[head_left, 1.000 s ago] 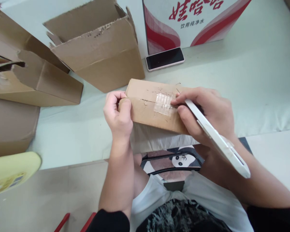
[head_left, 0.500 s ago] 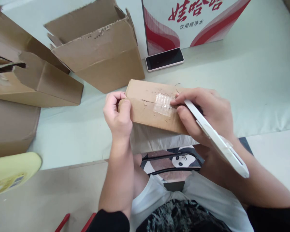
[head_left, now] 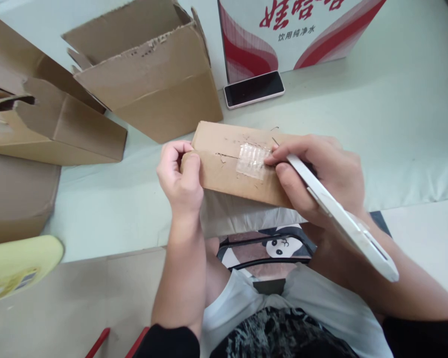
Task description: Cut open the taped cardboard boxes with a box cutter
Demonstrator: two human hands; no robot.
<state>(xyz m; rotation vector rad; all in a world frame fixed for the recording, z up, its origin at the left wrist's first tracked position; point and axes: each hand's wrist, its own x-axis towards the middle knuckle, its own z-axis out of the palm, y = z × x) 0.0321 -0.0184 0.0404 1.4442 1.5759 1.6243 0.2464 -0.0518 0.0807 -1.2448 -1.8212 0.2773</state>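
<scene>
A small brown cardboard box (head_left: 220, 174) lies tilted at the table's front edge, with a torn slit and a ridged patch of clear tape (head_left: 251, 161) on its upper face. My left hand (head_left: 181, 171) is closed round the box's left end, thumb on top. In my right hand (head_left: 321, 169) is a slim white utility knife (head_left: 339, 214), its handle slanting back over the wrist. The knife's front end is hidden by my fingers, so no blade shows. My right thumb and index fingertip are at the right edge of the tape.
Open cardboard cartons stand at the back (head_left: 160, 94) and left (head_left: 85, 127). A phone (head_left: 254, 90) lies before a white and red water carton (head_left: 302, 44). A yellow-green rounded object (head_left: 26, 263) juts in at lower left. Below the table edge is a panda-print bag (head_left: 283, 246).
The white knife's rear end has swung slightly right and down, and my right hand has shifted a little right. My left hand keeps its hold on the box.
</scene>
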